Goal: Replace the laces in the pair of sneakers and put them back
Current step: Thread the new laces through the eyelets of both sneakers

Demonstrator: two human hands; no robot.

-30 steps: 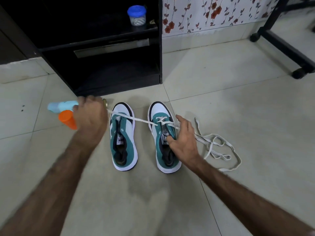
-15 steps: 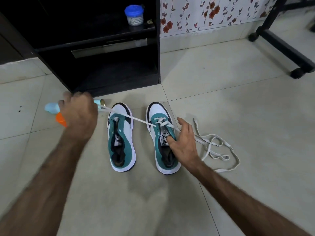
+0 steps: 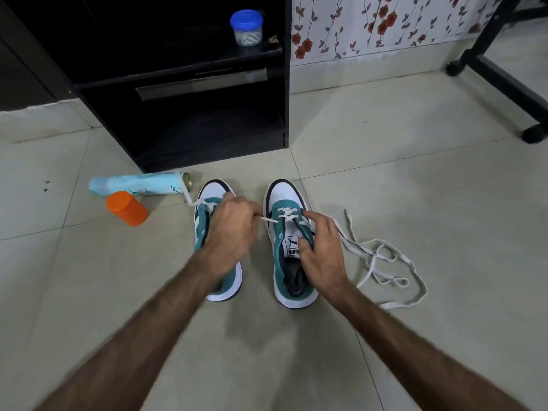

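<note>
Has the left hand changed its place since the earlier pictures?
Yes. The left hand moved to the right, away from the orange cap it was covering, and now grips the white lace over the left sneaker.

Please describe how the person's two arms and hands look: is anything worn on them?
Both arms are bare up to the frame edge: no sleeves, no gloves. No watch, band or ring shows on the left hand or the right hand. Both forearms have dark hair. No markings are visible.
</note>
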